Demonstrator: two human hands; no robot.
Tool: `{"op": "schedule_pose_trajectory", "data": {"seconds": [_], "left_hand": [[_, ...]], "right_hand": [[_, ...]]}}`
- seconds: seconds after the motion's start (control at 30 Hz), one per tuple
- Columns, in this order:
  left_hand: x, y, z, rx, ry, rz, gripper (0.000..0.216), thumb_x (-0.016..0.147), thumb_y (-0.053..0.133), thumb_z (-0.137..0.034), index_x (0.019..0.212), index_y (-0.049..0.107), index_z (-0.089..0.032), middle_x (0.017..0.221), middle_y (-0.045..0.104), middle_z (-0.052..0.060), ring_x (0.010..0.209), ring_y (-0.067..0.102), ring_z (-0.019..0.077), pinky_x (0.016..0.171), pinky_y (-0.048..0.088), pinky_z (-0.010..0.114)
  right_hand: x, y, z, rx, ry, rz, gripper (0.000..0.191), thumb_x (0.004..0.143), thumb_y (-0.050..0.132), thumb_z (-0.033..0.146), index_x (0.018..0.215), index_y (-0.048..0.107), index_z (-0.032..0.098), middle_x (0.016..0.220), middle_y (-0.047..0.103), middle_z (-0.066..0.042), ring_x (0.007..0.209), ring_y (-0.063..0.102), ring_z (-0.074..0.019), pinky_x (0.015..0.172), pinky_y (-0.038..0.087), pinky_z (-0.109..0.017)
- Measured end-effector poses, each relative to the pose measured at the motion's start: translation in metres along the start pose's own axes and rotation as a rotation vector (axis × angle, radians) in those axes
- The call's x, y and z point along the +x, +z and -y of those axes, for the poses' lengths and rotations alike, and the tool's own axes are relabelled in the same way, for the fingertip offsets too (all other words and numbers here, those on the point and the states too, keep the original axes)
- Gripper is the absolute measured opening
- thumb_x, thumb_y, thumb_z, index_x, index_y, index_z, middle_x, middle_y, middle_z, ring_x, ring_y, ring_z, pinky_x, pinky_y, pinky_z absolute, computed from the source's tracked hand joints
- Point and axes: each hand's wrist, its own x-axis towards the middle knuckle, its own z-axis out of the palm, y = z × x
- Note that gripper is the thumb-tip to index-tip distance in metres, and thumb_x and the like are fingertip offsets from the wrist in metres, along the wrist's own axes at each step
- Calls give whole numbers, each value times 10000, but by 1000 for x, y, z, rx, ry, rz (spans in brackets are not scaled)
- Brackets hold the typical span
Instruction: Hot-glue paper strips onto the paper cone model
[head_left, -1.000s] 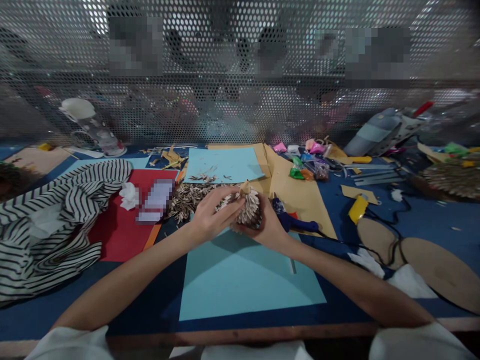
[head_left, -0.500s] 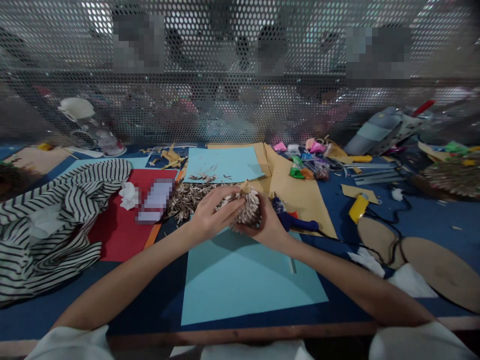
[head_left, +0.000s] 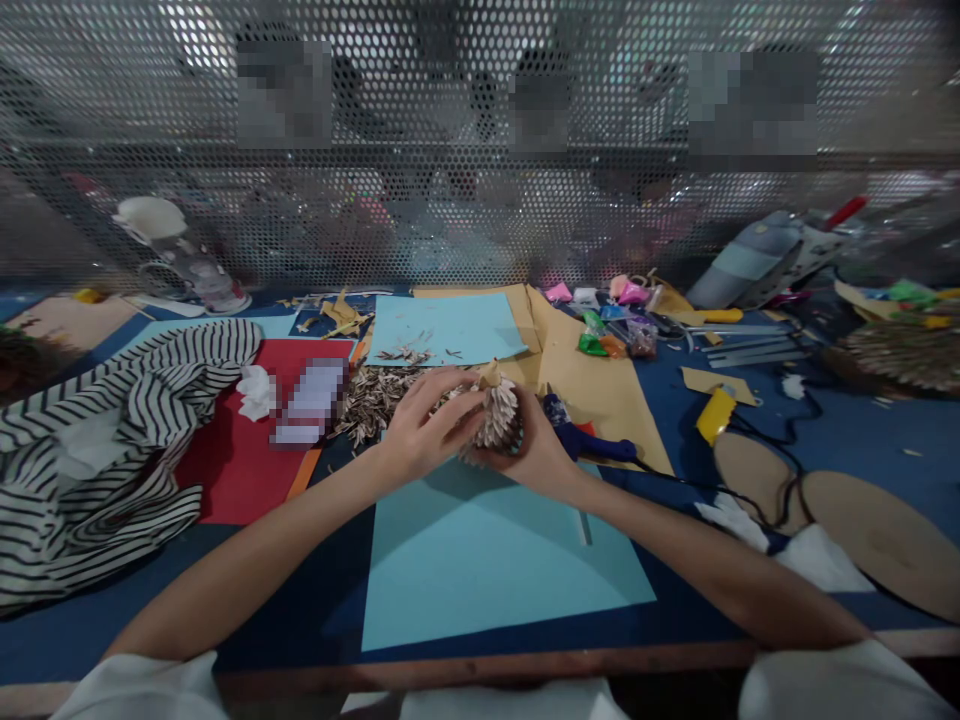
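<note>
Between my two hands is a rounded craft piece (head_left: pixel 498 418) covered in overlapping seed-like husks, with a small tan peak on top. My left hand (head_left: pixel 429 420) curls over its left side, fingers bent across the top. From the right and below, my right hand (head_left: pixel 544 450) cups it. The piece is held above a light blue sheet (head_left: pixel 502 560). Just left of my left hand lies a heap of loose striped husks (head_left: pixel 371 400). A blue glue gun (head_left: pixel 596 443) rests right of my right hand, its tip pointing away from me.
A striped cloth (head_left: pixel 157 400) and a phone (head_left: pixel 311 400) lie on the left, on and around red paper (head_left: pixel 232 470). Right are clay packets (head_left: pixel 611 330), a yellow cutter (head_left: pixel 716 415), cords and cardboard discs (head_left: pixel 885 530). Perforated metal (head_left: pixel 465 220) stands behind; people show through it.
Almost nothing differs. The fingers of my left hand have shifted very slightly on the husk-covered piece, and the view has moved a little.
</note>
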Motion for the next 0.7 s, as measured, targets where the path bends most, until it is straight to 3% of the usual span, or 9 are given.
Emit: {"op": "schedule_pose_trajectory", "data": {"seconds": [0.7], "left_hand": [[-2,-2,2,7,31,21,258,797,634,-131,1037,592,-218,1090,608,115,1039,596,220,861,530,390]], "right_hand": [[-2,1,-4,-39,14,6,807,634,777,302,1302,326,260,1293,473,-133,1216,460,-343,995,410,-529]]}}
